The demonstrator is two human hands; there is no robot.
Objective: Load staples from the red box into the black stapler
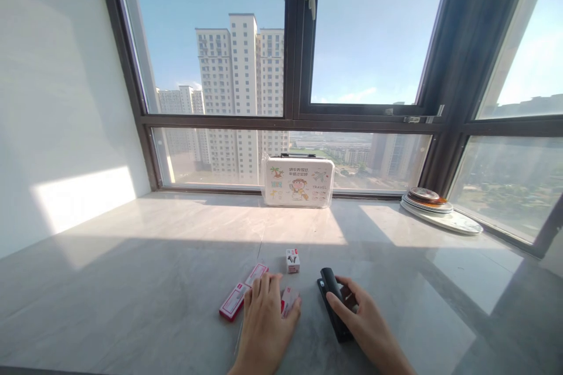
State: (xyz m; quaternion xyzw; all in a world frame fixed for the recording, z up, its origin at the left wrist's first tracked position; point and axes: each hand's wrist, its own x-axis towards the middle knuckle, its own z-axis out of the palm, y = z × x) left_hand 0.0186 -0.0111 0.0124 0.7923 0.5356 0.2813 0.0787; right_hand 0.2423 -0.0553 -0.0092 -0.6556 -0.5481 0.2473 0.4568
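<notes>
In the head view my right hand (358, 310) is closed around a black stapler (328, 296) lying on the grey stone-look surface, thumb on one side and fingers on the other. My left hand (266, 325) reaches down beside it, with a small red-and-white packet (289, 301) between its thumb and fingers. Part of that packet is hidden by the hand. Left of these fingers lies a narrow pink-and-white box (233, 302). Another pink-and-white piece (257, 273) touches its far end. A small white box with a printed picture (292, 261) stands just beyond my left hand.
A white case with cartoon print (299, 183) stands upright against the window. Stacked plates (440, 217) sit in the far right corner. A white wall (65, 99) rises on the left. Dark window frames (290, 123) border the far edge, and sunlight patches cross the surface.
</notes>
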